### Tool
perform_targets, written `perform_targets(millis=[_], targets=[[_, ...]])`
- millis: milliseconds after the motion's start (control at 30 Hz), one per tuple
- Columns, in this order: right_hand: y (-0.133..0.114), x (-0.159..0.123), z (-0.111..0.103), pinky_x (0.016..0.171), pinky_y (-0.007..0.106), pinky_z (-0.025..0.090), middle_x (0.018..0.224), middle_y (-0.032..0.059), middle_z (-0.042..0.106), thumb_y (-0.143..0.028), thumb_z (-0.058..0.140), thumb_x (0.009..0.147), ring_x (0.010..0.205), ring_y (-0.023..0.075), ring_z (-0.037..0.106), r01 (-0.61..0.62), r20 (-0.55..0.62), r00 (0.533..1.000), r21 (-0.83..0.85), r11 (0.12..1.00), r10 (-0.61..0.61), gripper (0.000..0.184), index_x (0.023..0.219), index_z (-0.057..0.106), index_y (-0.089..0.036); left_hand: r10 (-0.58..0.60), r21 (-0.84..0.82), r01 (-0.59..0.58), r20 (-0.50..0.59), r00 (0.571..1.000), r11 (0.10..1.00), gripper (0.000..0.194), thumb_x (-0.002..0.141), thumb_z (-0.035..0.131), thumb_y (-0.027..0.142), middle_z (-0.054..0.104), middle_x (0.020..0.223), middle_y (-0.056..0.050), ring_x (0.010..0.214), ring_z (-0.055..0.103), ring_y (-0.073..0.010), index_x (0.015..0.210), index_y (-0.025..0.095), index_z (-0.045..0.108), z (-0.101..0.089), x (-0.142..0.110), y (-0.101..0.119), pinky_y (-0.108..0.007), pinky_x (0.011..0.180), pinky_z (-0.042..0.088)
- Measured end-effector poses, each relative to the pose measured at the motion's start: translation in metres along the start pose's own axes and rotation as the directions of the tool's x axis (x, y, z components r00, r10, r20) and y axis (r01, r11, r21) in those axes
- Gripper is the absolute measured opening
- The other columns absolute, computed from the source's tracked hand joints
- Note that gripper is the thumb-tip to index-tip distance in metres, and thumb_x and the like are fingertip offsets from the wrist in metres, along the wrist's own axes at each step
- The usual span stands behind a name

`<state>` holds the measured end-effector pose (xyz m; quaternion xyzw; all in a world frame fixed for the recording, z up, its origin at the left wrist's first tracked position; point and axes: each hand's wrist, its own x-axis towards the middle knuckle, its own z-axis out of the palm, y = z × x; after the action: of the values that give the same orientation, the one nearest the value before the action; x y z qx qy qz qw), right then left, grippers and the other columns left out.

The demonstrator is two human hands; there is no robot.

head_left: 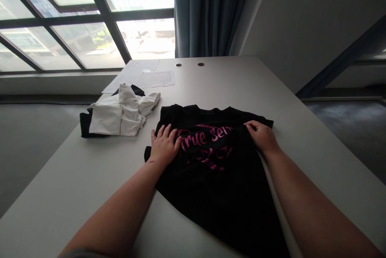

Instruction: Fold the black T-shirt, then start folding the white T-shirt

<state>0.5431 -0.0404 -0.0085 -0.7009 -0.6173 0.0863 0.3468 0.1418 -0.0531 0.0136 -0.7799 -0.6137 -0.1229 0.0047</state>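
Observation:
A black T-shirt point(217, 185) with pink lettering lies spread on the white table point(90, 177), its collar toward the far side. My left hand point(164, 143) rests flat on the shirt's left part, fingers stretched out and slightly apart. My right hand point(261, 135) is at the shirt's right shoulder area, fingers curled and pinching a fold of the black fabric beside the lettering.
A crumpled white garment point(123, 115) lies on a black one point(85, 124) to the left. Paper sheets point(141, 75) lie farther back, near two cable holes point(179, 65). A window and a blue-grey curtain point(208, 13) stand beyond the table's far edge.

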Motion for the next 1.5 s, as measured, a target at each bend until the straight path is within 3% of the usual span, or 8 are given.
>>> perform_targets(millis=[200, 533, 1500], targets=[[0.0003, 0.0001, 0.0003, 0.085, 0.038, 0.052, 0.099, 0.0082, 0.079, -0.045, 0.053, 0.09, 0.094, 0.0294, 0.072, -0.009, 0.013, 1.0, -0.004, 1.0, 0.009, 0.033, 0.094, 0.078, -0.024, 0.067, 0.03, -0.067, 0.003, 0.998, 0.997, 0.048, 0.105, 0.046, 0.046, 0.052, 0.158, -0.012, 0.15, 0.041, -0.0357, 0.143, 0.024, 0.064, -0.0007, -0.0017, 0.0, -0.066, 0.127, 0.02], [-0.0011, 0.0002, 0.0004, 0.084, 0.039, 0.051, 0.098, 0.0078, 0.08, -0.048, 0.053, 0.09, 0.093, 0.0294, 0.072, -0.042, 0.025, 0.999, -0.007, 0.999, 0.042, 0.034, 0.094, 0.078, -0.024, 0.109, 0.069, -0.11, 0.015, 0.994, 0.992, 0.047, 0.106, 0.043, 0.045, 0.054, 0.157, -0.012, 0.149, 0.042, -0.0372, 0.142, 0.026, 0.065, -0.0074, -0.0054, 0.0039, -0.069, 0.125, 0.021], [-0.0079, -0.0008, 0.0009, 0.084, 0.039, 0.051, 0.097, 0.009, 0.079, -0.047, 0.053, 0.09, 0.093, 0.0299, 0.072, -0.059, 0.01, 0.998, -0.011, 0.998, 0.059, 0.033, 0.091, 0.077, -0.024, 0.119, -0.012, -0.118, 0.053, 0.992, 0.993, 0.047, 0.106, 0.041, 0.047, 0.054, 0.156, -0.01, 0.15, 0.038, -0.0363, 0.143, 0.028, 0.063, -0.0025, -0.0024, -0.0009, -0.069, 0.127, 0.015]])
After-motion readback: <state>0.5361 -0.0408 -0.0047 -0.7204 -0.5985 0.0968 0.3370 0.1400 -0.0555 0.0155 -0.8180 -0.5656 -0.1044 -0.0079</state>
